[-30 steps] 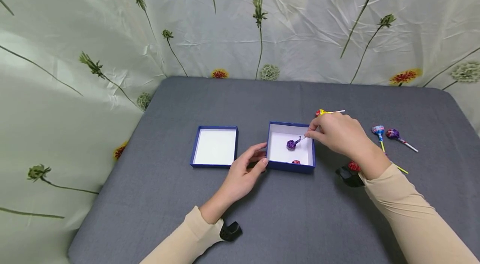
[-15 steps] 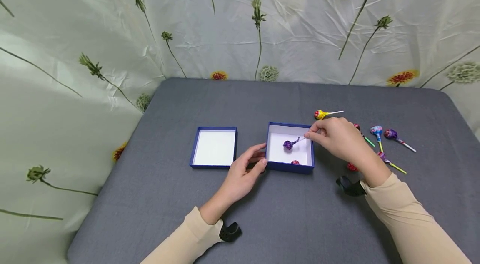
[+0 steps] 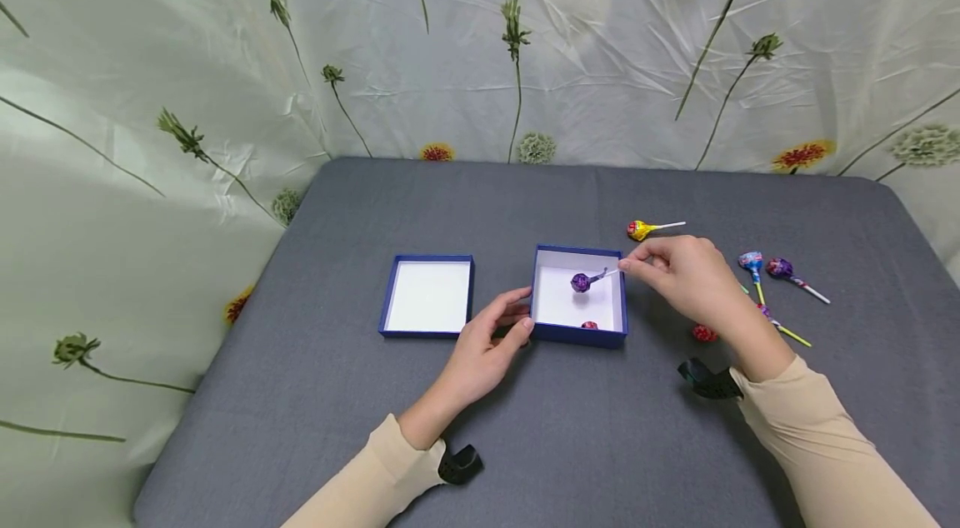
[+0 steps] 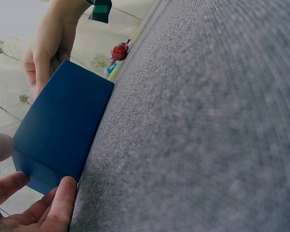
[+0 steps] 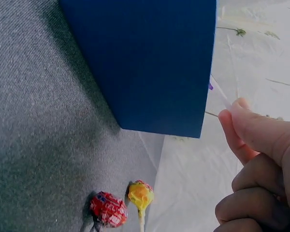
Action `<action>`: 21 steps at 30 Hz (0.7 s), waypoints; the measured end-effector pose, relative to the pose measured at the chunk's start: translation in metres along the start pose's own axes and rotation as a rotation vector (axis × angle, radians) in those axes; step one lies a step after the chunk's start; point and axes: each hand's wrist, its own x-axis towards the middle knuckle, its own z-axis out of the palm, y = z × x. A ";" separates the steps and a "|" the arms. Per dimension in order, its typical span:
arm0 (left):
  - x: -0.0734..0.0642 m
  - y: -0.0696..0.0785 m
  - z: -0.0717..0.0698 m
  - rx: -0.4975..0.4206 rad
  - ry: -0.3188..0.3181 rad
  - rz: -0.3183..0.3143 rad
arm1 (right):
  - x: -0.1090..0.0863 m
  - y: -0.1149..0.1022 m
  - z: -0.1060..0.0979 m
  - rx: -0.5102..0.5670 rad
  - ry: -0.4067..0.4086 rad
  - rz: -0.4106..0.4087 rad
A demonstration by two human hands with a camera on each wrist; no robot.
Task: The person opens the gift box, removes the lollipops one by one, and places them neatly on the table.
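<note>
In the head view my right hand [image 3: 693, 282] pinches the white stick of a purple-wrapped lollipop [image 3: 581, 282] between thumb and index finger. Its round head hangs over the inside of a blue box [image 3: 577, 335] with white lining. A red lollipop [image 3: 589, 325] shows in the box near the front wall, partly hidden by it. My left hand [image 3: 483, 349] rests its fingertips against the box's left side, the thumb at the front left corner. In the right wrist view the box wall hides most of the held lollipop, leaving the stick [image 5: 221, 91] visible.
A shallow blue-rimmed lid [image 3: 427, 334] lies left of the box, white inside up. Right of the box lie several lollipops: a yellow one [image 3: 639, 230], a blue one [image 3: 751, 261], a purple one [image 3: 780, 267] and a red one [image 3: 704, 333]. A floral cloth [image 3: 450, 53] hangs behind the table.
The purple lollipop shifts slightly left, then back right and a little away inside the box outline, as my right hand moves slightly right. My left hand stays at the box.
</note>
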 end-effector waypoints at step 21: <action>0.000 -0.002 0.001 0.006 0.002 0.024 | -0.030 0.020 -0.031 0.062 0.173 0.103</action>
